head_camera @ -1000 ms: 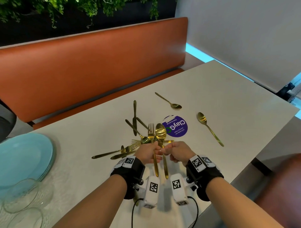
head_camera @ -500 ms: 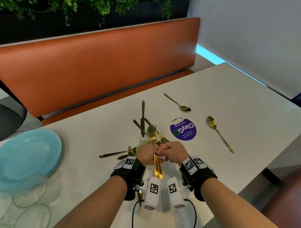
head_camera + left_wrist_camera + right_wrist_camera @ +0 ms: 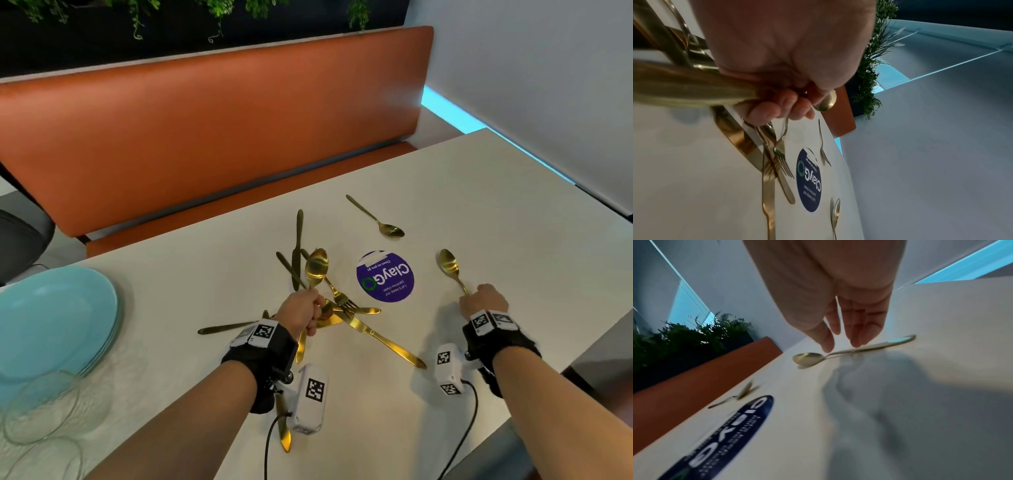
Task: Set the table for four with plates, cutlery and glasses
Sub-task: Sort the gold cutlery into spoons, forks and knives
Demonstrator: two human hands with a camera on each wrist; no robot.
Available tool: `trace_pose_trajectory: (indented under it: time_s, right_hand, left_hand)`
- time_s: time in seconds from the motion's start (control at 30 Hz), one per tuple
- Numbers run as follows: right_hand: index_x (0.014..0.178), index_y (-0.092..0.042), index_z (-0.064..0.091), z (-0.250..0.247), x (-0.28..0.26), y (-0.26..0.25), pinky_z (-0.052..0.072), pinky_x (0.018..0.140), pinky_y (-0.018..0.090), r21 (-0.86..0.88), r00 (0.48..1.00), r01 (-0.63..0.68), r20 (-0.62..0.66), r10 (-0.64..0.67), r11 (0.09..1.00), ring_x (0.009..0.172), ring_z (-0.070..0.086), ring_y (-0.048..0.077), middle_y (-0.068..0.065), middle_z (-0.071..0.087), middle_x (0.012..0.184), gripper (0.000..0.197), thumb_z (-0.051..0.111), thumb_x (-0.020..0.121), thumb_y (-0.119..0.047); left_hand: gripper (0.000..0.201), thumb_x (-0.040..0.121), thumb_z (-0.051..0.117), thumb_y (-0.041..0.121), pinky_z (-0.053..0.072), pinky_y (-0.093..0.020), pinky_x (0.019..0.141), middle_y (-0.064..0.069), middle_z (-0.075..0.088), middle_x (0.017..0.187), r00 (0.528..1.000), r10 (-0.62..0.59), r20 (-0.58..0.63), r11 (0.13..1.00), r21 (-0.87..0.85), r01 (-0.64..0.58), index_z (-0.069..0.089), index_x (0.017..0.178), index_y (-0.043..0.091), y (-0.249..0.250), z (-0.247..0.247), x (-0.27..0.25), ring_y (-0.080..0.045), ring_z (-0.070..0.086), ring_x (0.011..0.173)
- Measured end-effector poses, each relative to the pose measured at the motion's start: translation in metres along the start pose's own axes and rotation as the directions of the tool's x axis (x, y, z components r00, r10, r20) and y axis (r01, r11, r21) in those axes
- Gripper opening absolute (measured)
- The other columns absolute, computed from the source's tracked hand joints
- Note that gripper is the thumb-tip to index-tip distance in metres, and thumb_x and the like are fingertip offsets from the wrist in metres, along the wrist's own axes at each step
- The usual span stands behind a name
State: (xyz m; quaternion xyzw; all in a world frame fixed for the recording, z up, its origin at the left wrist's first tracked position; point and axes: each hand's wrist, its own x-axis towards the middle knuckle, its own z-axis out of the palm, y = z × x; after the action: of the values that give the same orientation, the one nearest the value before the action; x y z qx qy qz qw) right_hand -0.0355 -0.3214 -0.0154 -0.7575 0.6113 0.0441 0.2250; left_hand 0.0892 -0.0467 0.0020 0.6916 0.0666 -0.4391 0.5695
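My left hand (image 3: 306, 310) is curled round gold cutlery; a spoon bowl (image 3: 317, 267) sticks up above the fist and a handle end (image 3: 300, 347) hangs below it. The left wrist view shows the curled fingers (image 3: 777, 110) around thick gold handles (image 3: 694, 84). My right hand (image 3: 481, 303) is at the right, over the handle of a gold spoon (image 3: 448, 265) that lies on the white table (image 3: 496, 212). In the right wrist view its fingertips (image 3: 857, 343) and thumb reach down straight to that spoon (image 3: 838, 353), holding nothing.
A loose pile of gold forks and knives (image 3: 342, 310) lies beside my left hand, with a long knife (image 3: 388, 344) pointing at me. Another spoon (image 3: 390, 231) lies farther back. A purple sticker (image 3: 385, 277), turquoise plates (image 3: 51, 325), clear glasses (image 3: 41, 407) and an orange bench (image 3: 205, 137).
My hands were together on a bundle of cutlery. The right hand has let go and moved right to the lone spoon. The left hand keeps the cutlery.
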Motion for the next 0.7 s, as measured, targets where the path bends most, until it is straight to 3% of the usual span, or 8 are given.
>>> trace_pose_trajectory:
  time_s: [0.1,0.2,0.37,0.57,0.7]
  right_hand:
    - [0.108,0.004,0.063,0.006,0.004,0.004,0.046,0.081,0.031,-0.149,0.999,0.005,0.038,0.001,0.989,0.108,0.06,0.033,0.02,0.064,0.114,0.025,0.049,0.094,-0.011]
    - [0.102,0.005,0.066,0.013,0.006,0.004,0.039,0.07,0.028,-0.184,0.998,-0.009,0.055,0.02,0.983,0.104,0.063,0.032,0.019,0.066,0.109,0.025,0.047,0.095,-0.009]
    - [0.1,0.011,0.064,0.016,0.005,0.007,0.048,0.077,0.036,-0.141,1.0,-0.028,-0.007,0.027,0.99,0.101,0.062,0.04,0.027,0.064,0.107,0.022,0.048,0.093,-0.003]
    - [0.096,0.009,0.065,0.013,-0.001,0.006,0.04,0.067,0.029,-0.103,0.994,-0.067,0.081,0.076,0.992,0.1,0.063,0.036,0.025,0.066,0.106,0.02,0.058,0.089,-0.008]
    - [0.086,0.004,0.065,0.007,-0.012,-0.013,0.047,0.069,0.031,-0.039,0.992,-0.032,0.119,0.036,0.999,0.091,0.063,0.034,0.022,0.067,0.101,0.019,0.062,0.087,-0.015]
  left_hand:
    - [0.025,0.096,0.035,0.012,0.025,-0.023,0.045,-0.003,0.034,0.058,1.0,-0.01,0.002,1.0,0.004,0.01,0.047,0.073,0.011,0.002,0.004,0.003,-0.012,0.025,0.048]
    - [0.023,0.095,0.036,0.011,0.028,-0.024,0.046,-0.003,0.039,0.059,1.0,-0.015,0.005,1.0,0.003,0.015,0.049,0.075,0.012,0.003,0.005,0.004,-0.012,0.029,0.049]
    - [0.024,0.098,0.034,0.012,0.04,-0.022,0.048,-0.005,0.049,0.062,0.999,0.01,0.035,1.0,0.011,-0.01,0.052,0.082,0.01,0.003,0.002,0.003,-0.013,0.041,0.052]
    - [0.026,0.1,0.031,0.014,0.049,-0.024,0.053,-0.008,0.057,0.067,0.998,0.041,0.044,0.998,0.042,-0.043,0.052,0.084,0.009,0.005,-0.004,0.0,-0.017,0.053,0.057]
    - [0.022,0.1,0.034,0.013,0.051,-0.026,0.055,-0.01,0.058,0.07,0.998,0.014,0.053,0.999,0.03,-0.016,0.051,0.086,0.007,0.008,-0.005,0.0,-0.018,0.055,0.057]
